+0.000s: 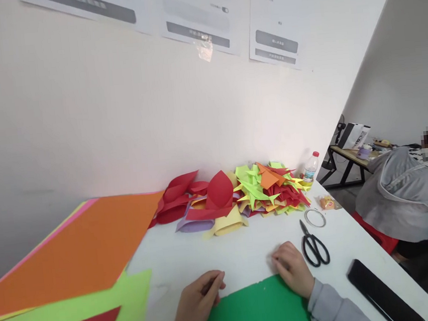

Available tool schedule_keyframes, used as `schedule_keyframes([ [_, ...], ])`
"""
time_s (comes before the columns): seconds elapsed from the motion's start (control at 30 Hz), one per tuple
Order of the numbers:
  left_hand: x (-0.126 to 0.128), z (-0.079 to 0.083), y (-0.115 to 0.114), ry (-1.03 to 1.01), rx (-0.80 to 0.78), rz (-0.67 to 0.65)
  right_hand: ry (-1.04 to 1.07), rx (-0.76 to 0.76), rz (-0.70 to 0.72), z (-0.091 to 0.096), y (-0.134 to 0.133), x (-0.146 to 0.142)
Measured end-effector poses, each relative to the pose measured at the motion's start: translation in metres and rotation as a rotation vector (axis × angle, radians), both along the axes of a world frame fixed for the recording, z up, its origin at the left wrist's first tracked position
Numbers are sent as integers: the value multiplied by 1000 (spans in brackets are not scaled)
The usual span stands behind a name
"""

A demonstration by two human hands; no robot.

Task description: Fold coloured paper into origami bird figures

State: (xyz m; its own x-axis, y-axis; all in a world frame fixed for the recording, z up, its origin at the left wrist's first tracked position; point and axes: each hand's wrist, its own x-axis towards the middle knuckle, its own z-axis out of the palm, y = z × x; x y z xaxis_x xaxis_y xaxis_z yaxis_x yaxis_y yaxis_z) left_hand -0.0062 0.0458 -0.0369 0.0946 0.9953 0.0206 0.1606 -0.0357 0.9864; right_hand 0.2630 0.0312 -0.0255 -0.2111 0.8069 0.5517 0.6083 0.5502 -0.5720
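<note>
The green sheet (256,310) lay on the white surface (215,256), between the left hand (197,303) at its left edge and the right hand (294,269) at its upper right. Their fingers were curled inward (whether they pinched anything, I could not tell). Black-handled scissors (307,233) lay just beside the right hand.

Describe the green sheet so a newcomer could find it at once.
Start at the white table along the wall. On its near side, a sheet lies between the left hand and right hand. Its deep green distinguishes it from the lime paper at left.
</note>
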Motion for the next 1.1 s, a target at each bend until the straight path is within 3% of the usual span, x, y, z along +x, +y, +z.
schedule_keyframes([
  [0.07, 2, 3, -2, 16, 23, 22, -261, 13, 125, -3, -2, -6],
  [0.13, 4, 6, -4, 53, 48, 33, -338, -5, 136, -2, -1, -5],
  [0.5, 13, 2, -10, 274, 164, 77, -357, -24, 200, -14, -6, 10],
  [0.63, 7, 12, -13, 457, 215, 94, -358, -12, 206, -17, -3, 11],
  [0.77, -35, 37, 1, 756, 200, 85, -364, -22, 200, -17, -3, 12],
  [0.9, -110, 57, 37, 1079, 41, 251, -375, -29, 207, -17, -2, 12],
  [1.0, -157, 57, 57, 1238, -49, 335, -364, -17, 208, -16, -2, 11],
  [1.1, -178, 45, 62, 1317, -121, 330, -359, 4, 207, -15, -3, 9],
])
